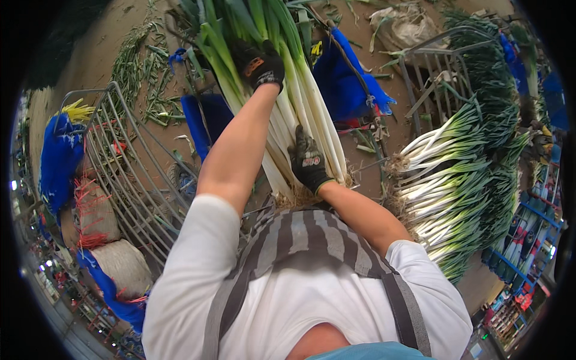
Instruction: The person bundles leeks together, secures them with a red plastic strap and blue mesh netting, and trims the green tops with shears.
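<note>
A large bunch of long green onions (292, 103) lies before me, white stems and roots towards my striped apron, green leaves pointing away. My left hand (261, 65), in a black work glove, rests on the bunch where the stems turn green, its fingers partly hidden among the leaves. Lower down, my right hand (308, 159), also in a black glove, lies over the white stems close to the roots. Whether either hand grips any stems is hard to tell. Blue cloth (342, 76) hangs on a frame beside the bunch.
At the right, many green onions (441, 189) are piled beside a metal rack (436, 81). A curved metal rack (130, 166) stands at the left, near sacks (123, 270) and red ties. Leaf scraps (153, 81) litter the ground. A crumpled sack (405, 27) lies farther off.
</note>
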Tool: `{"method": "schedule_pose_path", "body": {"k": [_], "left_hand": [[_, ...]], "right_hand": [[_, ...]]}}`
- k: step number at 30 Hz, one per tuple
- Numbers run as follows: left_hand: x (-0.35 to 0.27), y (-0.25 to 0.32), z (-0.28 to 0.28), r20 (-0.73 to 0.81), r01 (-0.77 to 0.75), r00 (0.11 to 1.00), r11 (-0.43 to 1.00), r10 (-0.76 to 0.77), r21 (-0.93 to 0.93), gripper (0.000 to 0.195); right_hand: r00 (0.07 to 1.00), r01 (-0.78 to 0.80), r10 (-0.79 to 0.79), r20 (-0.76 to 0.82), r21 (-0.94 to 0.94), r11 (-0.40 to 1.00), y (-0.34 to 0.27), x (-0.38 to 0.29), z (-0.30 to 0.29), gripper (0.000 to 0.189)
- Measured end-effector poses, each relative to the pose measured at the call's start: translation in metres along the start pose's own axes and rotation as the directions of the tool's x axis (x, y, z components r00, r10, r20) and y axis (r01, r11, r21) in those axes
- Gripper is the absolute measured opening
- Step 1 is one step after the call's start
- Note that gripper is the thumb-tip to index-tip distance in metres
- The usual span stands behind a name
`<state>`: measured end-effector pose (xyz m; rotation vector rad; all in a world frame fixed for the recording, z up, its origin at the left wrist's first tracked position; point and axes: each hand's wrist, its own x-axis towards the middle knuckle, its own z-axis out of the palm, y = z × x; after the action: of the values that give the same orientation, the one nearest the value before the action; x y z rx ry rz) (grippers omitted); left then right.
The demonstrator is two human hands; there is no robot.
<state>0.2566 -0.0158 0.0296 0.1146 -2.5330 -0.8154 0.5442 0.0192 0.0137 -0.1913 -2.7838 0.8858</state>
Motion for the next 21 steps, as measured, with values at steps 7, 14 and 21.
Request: {"method": "schedule_pose_path", "body": {"k": [7,14,21], "left_hand": [[0.013,-0.041,0.048,0.121,-0.048,0.992,0.995,0.036,0.092,0.069],[0.034,0.015,-0.013,-0.011,-0.499,0.867,0.867,0.499,0.000,0.064],[0.086,0.058,-0.020,0.729,-0.884,0.380,0.454,0.570,0.106,0.057]], "right_hand": [[0.962,0.066,-0.030,0.270,-0.123,0.990,0.005,0.015,0.010,0.059],[0.977,0.206,-0.205,0.052,-0.021,0.978,0.003,0.049,-0.027,0.094],[0.921,0.285,-0.263,0.287,-0.037,0.958,0.013,0.032,-0.036,0.099]]}}
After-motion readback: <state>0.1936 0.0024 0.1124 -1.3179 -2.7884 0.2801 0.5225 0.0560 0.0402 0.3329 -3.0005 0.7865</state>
